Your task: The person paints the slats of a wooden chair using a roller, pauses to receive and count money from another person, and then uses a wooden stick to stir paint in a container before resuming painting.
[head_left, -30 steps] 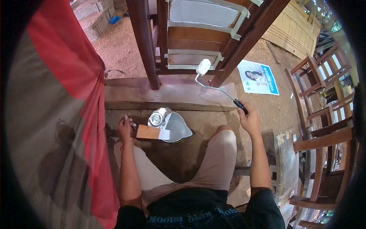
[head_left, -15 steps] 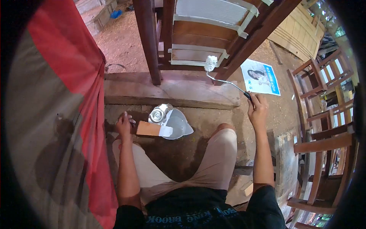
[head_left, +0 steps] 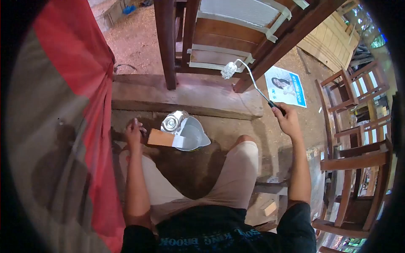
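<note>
My right hand (head_left: 287, 119) is closed on the black handle of a small paint roller (head_left: 229, 70). Its bent wire frame reaches up and left, and the white, paint-covered head is at the lower taped panel (head_left: 219, 57) of a dark brown wooden frame (head_left: 283, 40). White paint covers the upper panel (head_left: 237, 12), edged with masking tape. My left hand (head_left: 134, 130) hangs near my left knee, fingers loosely bent and apart, with nothing visible in them. Right of it lies a brown scraper-like piece (head_left: 160, 137) across a grey paint pot (head_left: 195, 134), beside a silver can (head_left: 171, 122).
The wooden frame stands on a thick wooden beam (head_left: 190, 96). A printed poster (head_left: 285, 87) lies on the ground at right. Wooden chairs (head_left: 358, 160) line the right side, and a panelled door (head_left: 329, 38) lies behind. Red and brown cloth (head_left: 95, 63) hangs at left.
The roller head has swung down and slightly left, its wire now arching over it. My right hand has turned and shifted a little right. My left hand stays by the knee.
</note>
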A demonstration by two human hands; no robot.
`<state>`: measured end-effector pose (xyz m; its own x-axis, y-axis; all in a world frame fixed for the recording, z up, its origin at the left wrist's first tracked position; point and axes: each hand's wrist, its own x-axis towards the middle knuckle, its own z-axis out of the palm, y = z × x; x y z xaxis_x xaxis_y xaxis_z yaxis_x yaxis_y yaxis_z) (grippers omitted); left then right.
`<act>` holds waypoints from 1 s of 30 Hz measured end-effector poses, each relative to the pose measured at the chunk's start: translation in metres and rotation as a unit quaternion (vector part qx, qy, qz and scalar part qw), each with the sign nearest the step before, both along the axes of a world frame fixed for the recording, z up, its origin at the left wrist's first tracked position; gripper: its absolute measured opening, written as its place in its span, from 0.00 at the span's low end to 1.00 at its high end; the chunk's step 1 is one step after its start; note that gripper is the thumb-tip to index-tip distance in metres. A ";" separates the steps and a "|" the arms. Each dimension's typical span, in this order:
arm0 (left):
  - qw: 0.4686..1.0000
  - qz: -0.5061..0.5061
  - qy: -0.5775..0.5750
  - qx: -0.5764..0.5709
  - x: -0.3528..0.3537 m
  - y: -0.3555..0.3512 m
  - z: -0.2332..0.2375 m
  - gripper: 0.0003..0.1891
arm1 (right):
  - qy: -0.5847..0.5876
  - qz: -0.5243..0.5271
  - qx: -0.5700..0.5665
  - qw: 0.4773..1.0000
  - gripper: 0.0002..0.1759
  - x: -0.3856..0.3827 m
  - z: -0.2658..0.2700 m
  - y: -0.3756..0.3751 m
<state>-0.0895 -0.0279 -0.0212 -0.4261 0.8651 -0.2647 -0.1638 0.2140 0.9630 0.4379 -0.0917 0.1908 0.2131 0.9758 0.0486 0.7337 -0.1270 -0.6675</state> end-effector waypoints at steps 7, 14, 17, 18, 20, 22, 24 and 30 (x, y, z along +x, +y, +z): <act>1.000 -0.014 0.002 0.008 0.002 -0.004 0.007 0.19 | -0.112 -0.021 0.129 0.985 0.14 -0.007 0.007 0.002; 0.999 -0.005 0.037 -0.019 0.013 -0.011 0.037 0.17 | -0.191 0.009 0.140 0.972 0.14 -0.014 0.016 0.016; 0.999 -0.017 -0.017 -0.041 0.009 -0.009 0.031 0.16 | -0.190 0.019 0.145 0.971 0.14 -0.030 0.017 0.028; 0.999 -0.018 0.001 -0.031 0.008 -0.009 0.028 0.18 | -0.188 0.018 0.135 0.973 0.14 -0.036 0.019 0.030; 0.999 -0.021 0.037 -0.011 0.008 -0.011 0.028 0.20 | -0.203 0.013 0.120 0.972 0.14 -0.039 0.018 0.033; 1.000 -0.017 0.021 0.000 0.007 -0.010 0.024 0.20 | -0.222 0.015 0.156 0.962 0.14 -0.031 0.015 0.032; 1.000 -0.014 0.014 -0.004 0.006 -0.009 0.019 0.19 | -0.233 -0.005 0.143 0.962 0.15 -0.024 0.018 0.027; 1.000 -0.005 -0.022 0.007 0.007 -0.007 0.020 0.16 | -0.245 -0.038 0.131 0.960 0.15 -0.014 0.020 0.014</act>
<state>-0.0820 -0.0347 -0.0011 -0.4059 0.8725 -0.2719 -0.2045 0.2032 0.9575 0.4243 -0.0778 0.2103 0.1720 0.8992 0.4024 0.9632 -0.0679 -0.2600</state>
